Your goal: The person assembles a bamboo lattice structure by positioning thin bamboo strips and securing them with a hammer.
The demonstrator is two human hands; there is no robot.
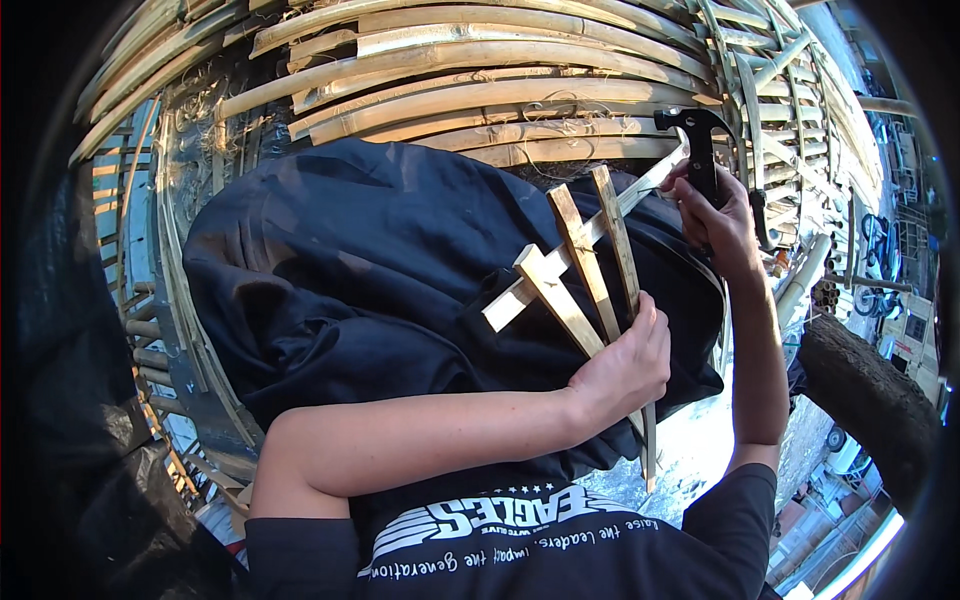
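Observation:
My left hand (pixel 630 350) is closed round the lower part of several narrow wooden sticks (pixel 582 255), which fan out upward from it. Their lower ends stick out below my palm. A longer pale wooden strip (pixel 520 300) crosses the sticks at a slant, its far end reaching my right hand (pixel 715 215). That hand grips a black tool (pixel 703 150) with a curved frame and a hole in it; its exact kind is unclear. The fingers of my right hand lie beside the strip's end, and I cannot tell whether they press on it.
Black cloth (pixel 350 250) spreads over my lap under the sticks. Beyond it lie rows of split bamboo slats (pixel 500 95), with curly shavings (pixel 590 115) on them. A thick dark log (pixel 865 400) stands at the right, and parked motorcycles (pixel 878 245) show farther off.

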